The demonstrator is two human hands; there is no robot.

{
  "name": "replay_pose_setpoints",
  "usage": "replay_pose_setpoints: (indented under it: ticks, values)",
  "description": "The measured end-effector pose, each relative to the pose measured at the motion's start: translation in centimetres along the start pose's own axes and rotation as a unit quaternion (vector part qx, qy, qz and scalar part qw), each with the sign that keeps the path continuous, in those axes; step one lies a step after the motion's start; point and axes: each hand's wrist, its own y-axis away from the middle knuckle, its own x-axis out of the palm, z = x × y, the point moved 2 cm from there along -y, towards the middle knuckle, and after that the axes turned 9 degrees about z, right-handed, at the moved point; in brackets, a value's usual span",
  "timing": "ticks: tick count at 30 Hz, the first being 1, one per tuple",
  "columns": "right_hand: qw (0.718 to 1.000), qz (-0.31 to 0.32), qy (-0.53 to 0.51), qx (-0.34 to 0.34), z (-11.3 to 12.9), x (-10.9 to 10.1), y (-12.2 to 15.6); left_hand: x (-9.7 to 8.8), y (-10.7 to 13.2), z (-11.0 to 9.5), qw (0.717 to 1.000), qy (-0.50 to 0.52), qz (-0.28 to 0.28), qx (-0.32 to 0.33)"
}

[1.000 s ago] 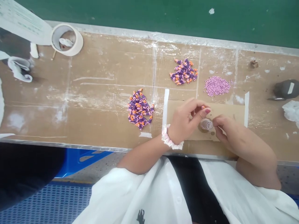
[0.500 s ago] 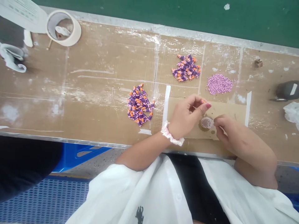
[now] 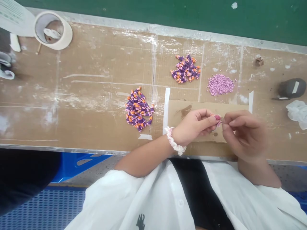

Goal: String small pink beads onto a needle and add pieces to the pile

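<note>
Over the taped cardboard sheet, my left hand pinches a small figurine, of which only bits of orange, pink and purple show between the fingertips. My right hand is closed just to the right of it, partly blurred. Its thumb and forefinger pinch something thin at the figurine's side, too small to name. A pile of purple and orange figurines lies left of my left hand. Another figurine pile is farther back. Beyond my hands sits a heap of tiny pink-purple pieces.
A roll of masking tape stands at the far left beside a paper sheet. On the right are a dark rounded object and crumpled translucent plastic. The table's front edge runs close to my body.
My right hand has moved up from the small clear cup to the figurine. My left hand has come down and now covers the cup. The whole view has shifted slightly.
</note>
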Motion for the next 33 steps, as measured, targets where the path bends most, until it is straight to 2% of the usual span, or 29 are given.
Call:
replay_pose_setpoints:
  ticks: [9,19,26,33]
  values:
    - [0.999,0.025,0.02,0.001,0.13,-0.09,-0.15,0.08,0.03,-0.27,0.999,0.044,-0.015,-0.025]
    - [0.999,0.037,0.028,0.014,-0.01,-0.01,-0.04,-0.02,0.02,-0.19,1.0,0.0,-0.021,-0.007]
    - [0.999,0.038,0.011,0.021,-0.03,0.18,0.1,-0.13,0.16,-0.3,0.996,-0.063,-0.055,0.018]
    - [0.999,0.03,0.002,0.037,-0.04,0.13,0.27,-0.03,0.02,-0.24,0.996,-0.067,-0.06,0.022]
